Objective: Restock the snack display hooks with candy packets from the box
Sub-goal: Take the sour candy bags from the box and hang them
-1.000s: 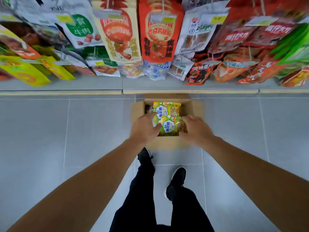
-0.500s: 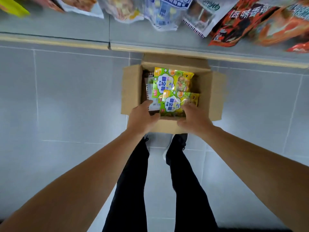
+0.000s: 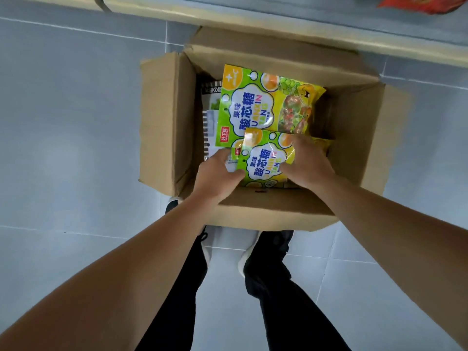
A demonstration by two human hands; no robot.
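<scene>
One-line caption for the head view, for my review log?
Both hands, left and right, grip a green candy packet inside the open cardboard box on the floor.

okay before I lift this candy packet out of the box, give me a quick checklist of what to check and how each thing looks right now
1. Left hand has a grip on the near candy packet: ok, its fingers curl round the left edge.
2. Right hand has a grip on the same packet: ok, its fingers curl over the right side.
3. Only one packet in the grip: cannot tell, more packet edges show underneath.
4. Far candy packet lies free of the near one: not ok, the near one overlaps its lower edge.
5. Flaps of the cardboard box folded clear of the way up: ok.
6. Packet's hang hole intact: cannot tell, too small to see.
</scene>
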